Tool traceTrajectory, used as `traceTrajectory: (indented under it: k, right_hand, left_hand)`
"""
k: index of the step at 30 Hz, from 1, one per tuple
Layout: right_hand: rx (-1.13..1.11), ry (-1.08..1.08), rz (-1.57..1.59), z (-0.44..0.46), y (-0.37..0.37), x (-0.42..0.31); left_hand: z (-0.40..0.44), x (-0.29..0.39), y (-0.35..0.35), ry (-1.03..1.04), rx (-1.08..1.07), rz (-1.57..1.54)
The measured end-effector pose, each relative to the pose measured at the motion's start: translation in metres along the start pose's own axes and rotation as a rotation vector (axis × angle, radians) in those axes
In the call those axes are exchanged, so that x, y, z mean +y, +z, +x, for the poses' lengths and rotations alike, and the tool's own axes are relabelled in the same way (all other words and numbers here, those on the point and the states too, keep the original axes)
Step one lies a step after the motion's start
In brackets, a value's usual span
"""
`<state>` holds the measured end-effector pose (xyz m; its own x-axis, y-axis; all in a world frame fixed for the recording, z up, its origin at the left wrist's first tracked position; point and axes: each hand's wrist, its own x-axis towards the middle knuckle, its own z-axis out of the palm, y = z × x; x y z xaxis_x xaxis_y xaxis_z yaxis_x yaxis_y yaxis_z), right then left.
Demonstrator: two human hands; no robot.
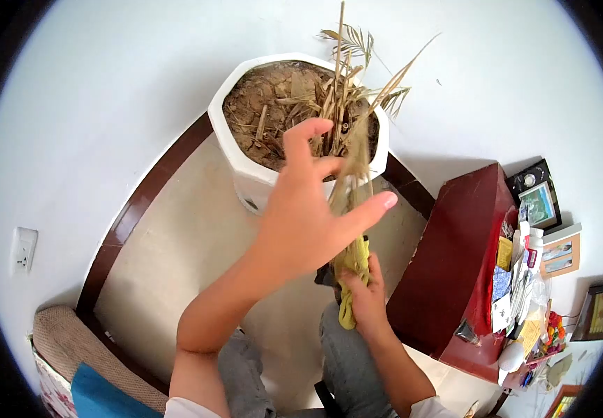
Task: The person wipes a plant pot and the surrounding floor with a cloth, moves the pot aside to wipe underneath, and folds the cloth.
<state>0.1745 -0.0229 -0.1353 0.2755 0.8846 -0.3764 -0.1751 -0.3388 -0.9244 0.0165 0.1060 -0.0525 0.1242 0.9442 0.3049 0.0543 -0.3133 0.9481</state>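
Left hand (301, 216): fingers spread, before a white pot (217, 115); dry stalks (335, 111) by its fingertips, contact unclear. Right hand (369, 296): gripping yellow cloth (359, 261), nearer the body. Risk: stalks, apparently brittle, could snap if snagged.

Room is opening over the left of the soil (253, 104)
Dry stalks (335, 104) are crowding the right; a red cabinet (444, 244) is blocking beyond.

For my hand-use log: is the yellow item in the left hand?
No: the right hand holds the yellow item, while the left hand is open, its fingers apart.
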Motion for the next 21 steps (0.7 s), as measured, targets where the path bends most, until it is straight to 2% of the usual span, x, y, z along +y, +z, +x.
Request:
traceTrajectory:
  k: [2,3,6,8,10,11,14,15,17,20,21]
  right_hand:
    - [-0.02,-0.057,-0.08,-0.004,-0.003,0.001]
    - [0.009,0.025,-0.107,-0.009,0.0,-0.015]
    - [0.135,-0.102,-0.01,-0.005,-0.001,-0.026]
    - [0.253,-0.309,-0.047,0.0,0.002,-0.035]
    - [0.226,-0.534,-0.226,0.009,-0.002,-0.037]
    - [0.188,-0.639,-0.387,0.012,0.003,-0.042]
    - [0.045,-0.975,-0.842,0.021,0.029,-0.067]
    - [-0.022,-1.107,-0.974,0.026,0.043,-0.075]
    - [-0.083,-1.181,-1.086,0.028,0.074,-0.091]
    - [-0.182,-1.008,-1.255,0.034,0.093,-0.085]
    - [-0.136,-1.047,-1.222,0.036,0.09,-0.081]
  left_hand:
    - [0.006,-0.001,0.002,-0.121,-0.015,-0.165]
    - [0.009,-0.003,-0.001,-0.151,-0.017,-0.21]
    - [0.018,-0.009,-0.026,-0.168,0.001,-0.243]
    - [0.026,-0.01,-0.055,-0.176,-0.063,-0.16]
    - [0.031,-0.008,-0.079,-0.169,-0.087,-0.139]
    - [0.033,-0.005,-0.087,-0.166,-0.098,-0.127]
    - [0.036,0.008,-0.101,-0.093,-0.051,0.164]
    - [0.036,0.008,-0.099,-0.05,0.031,0.222]
    - [0.035,0.007,-0.096,0.013,0.1,0.286]
    - [0.033,0.006,-0.09,0.069,0.168,0.362]
    - [0.032,0.005,-0.088,0.081,0.186,0.384]
